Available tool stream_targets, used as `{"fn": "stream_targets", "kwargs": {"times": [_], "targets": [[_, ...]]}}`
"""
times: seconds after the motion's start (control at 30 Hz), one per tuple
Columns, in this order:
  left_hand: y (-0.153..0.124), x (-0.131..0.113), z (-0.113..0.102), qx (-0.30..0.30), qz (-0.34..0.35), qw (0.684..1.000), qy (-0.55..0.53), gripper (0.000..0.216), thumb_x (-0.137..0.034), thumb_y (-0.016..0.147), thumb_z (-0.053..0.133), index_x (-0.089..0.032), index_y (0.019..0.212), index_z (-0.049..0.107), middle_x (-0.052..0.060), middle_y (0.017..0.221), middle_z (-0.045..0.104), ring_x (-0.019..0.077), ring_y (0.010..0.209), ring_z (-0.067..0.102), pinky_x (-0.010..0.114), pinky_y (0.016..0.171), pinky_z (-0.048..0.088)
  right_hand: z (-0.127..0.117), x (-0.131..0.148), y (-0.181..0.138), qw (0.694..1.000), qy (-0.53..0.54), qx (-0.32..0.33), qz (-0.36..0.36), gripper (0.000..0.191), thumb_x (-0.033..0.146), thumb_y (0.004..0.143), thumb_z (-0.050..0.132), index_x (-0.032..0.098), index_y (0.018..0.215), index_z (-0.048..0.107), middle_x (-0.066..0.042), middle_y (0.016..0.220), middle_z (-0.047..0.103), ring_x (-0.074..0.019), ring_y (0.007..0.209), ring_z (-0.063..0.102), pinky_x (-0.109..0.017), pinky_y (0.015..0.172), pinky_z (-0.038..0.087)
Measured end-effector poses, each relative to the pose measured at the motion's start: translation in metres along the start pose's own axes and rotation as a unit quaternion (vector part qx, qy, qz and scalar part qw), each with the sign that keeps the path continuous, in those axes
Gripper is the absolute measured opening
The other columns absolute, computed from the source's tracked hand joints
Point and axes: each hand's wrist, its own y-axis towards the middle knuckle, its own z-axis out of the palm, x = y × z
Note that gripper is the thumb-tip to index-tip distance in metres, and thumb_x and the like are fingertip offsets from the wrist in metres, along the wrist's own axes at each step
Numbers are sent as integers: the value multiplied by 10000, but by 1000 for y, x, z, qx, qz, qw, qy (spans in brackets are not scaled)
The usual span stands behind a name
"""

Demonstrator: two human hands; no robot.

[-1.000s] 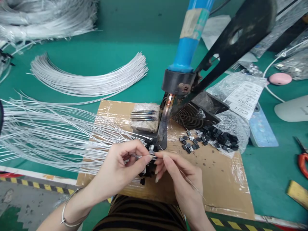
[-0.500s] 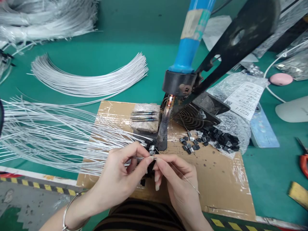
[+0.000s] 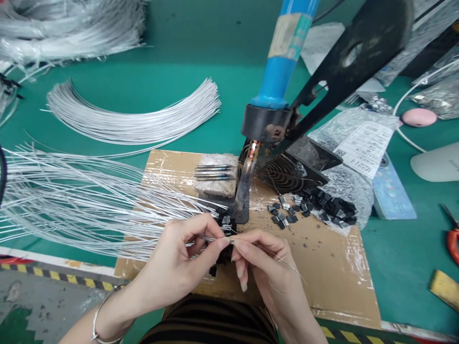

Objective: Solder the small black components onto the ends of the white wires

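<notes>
My left hand [image 3: 190,260] is closed in a pinch on a white wire, its thumb and forefinger hiding most of it. Thumb against forefinger, my right hand [image 3: 267,267] grips a thin solder wire [image 3: 283,260] that trails across its palm side. The two sets of fingertips nearly meet below the bent tip [image 3: 244,186] of a blue-handled soldering iron [image 3: 272,79]. Small black connectors [image 3: 213,272] lie beneath the fingers, partly covered. Loose white wires [image 3: 100,200] fan out left of my left hand.
A black metal bracket [image 3: 351,62] holds the iron above a cardboard sheet [image 3: 322,267]. Behind the tip is a worn pad [image 3: 215,186] with dark rods. A heap of black connectors [image 3: 330,205] lies right; a curved wire bundle [image 3: 136,126] lies at the back. Red-handled pliers [image 3: 452,243] sit far right.
My right hand has shifted slightly down and right, its lower fingers spreading. The solder wire's trailing end has moved with it. Both pinches have dropped a little; my left hand is otherwise nearly still.
</notes>
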Motion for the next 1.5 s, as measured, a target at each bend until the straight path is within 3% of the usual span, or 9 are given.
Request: {"fn": "stream_targets", "kwargs": {"times": [0.17,0.37,0.67,1.03,1.27,1.5], "targets": [[0,1,2,-14,14,1000,-6,231,-287,969,629,-187,766,674,1,636,626,138,558,487,274,518,320,2,-3,1,1000,14,-8,-3,207,380,820,947,187,786,880,-21,627,751,-77,438,633,-115,407,534],[-1,4,9,-52,41,998,5,220,-251,981,622,-195,773,666,-43,581,557,114,507,411,255,478,295,-1,-3,3,1000,-5,10,-14,213,397,861,909,188,831,879,-34,660,761,-108,448,627,-194,419,572],[-3,9,17,-112,94,989,20,180,-162,962,648,-192,786,670,-65,585,551,88,486,406,217,465,327,10,-7,2,998,28,-36,-34,205,386,831,922,190,796,871,-13,614,726,-93,437,598,-171,401,528],[-3,12,24,-132,94,987,1,191,-209,989,645,-194,801,671,-44,580,600,101,474,456,224,470,369,16,-11,2,997,41,-55,-46,224,404,832,920,201,758,863,-5,589,720,-90,419,584,-180,411,537],[-2,15,24,-139,81,987,-23,175,-224,975,663,-194,804,684,-44,588,596,97,472,452,215,457,362,11,-8,4,996,46,-41,-57,215,433,844,924,221,864,901,-10,681,769,-85,492,665,-144,469,593],[-4,16,25,-141,70,987,-16,169,-216,965,669,-194,798,681,-35,583,628,103,480,496,217,476,389,-5,-14,2,995,-40,-2,-87,99,339,950,850,252,939,895,-4,748,806,-102,564,735,-178,580,653]]}}
